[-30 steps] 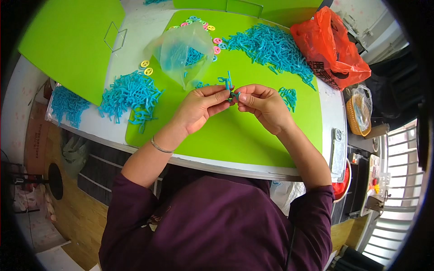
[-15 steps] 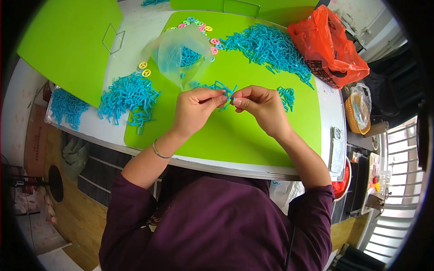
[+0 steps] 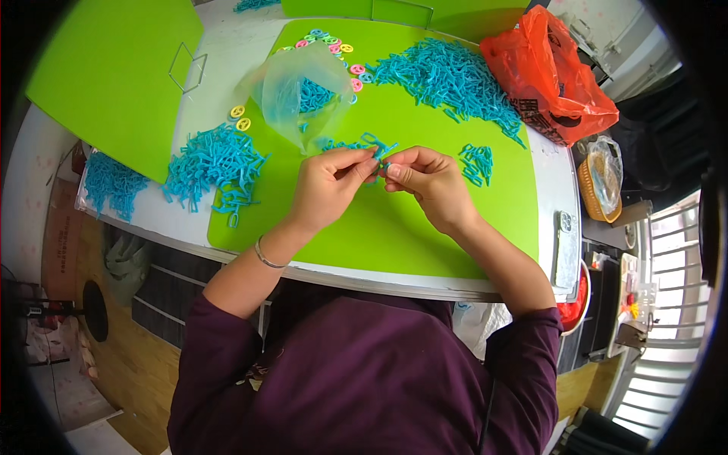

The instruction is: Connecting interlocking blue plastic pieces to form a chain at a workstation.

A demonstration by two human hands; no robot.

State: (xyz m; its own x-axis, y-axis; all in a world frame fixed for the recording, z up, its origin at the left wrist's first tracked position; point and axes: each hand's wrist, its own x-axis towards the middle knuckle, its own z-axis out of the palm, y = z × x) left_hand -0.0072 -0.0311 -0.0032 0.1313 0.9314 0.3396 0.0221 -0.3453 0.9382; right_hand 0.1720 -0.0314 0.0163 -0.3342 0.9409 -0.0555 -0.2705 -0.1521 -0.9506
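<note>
Pinching a small blue plastic piece [image 3: 381, 157] between thumb and fingertips, the left hand [image 3: 330, 186] and the right hand [image 3: 426, 180] meet over the middle of the green mat [image 3: 379, 227], both closed on the same piece, which sits just above the mat rather than on it. A short chain of blue links [image 3: 356, 144] trails from the piece toward the clear bag [image 3: 299, 95], which lies slumped just beyond the hands with more blue bits inside. A large heap of blue pieces [image 3: 447, 76] spreads across the far right of the mat, a small cluster [image 3: 476, 163] lies just right of the right hand, and another pile [image 3: 212, 163] rests at the mat's left edge, partly on the white desk [image 3: 205, 98]. Coloured rings [image 3: 334, 47] are scattered near the bag's far side, and an orange bag [image 3: 550, 72] sits at the desk's right corner. The piece is tiny and held only at the fingertips, so a slip would likely drop it among the loose blue bits, where it would be hard to pick out. A sideways pull could also drag the chain and sweep the nearby cluster or the bag's mouth. The pile at the left lies close to the desk's near edge, and a brush from the left forearm could push pieces off.
</note>
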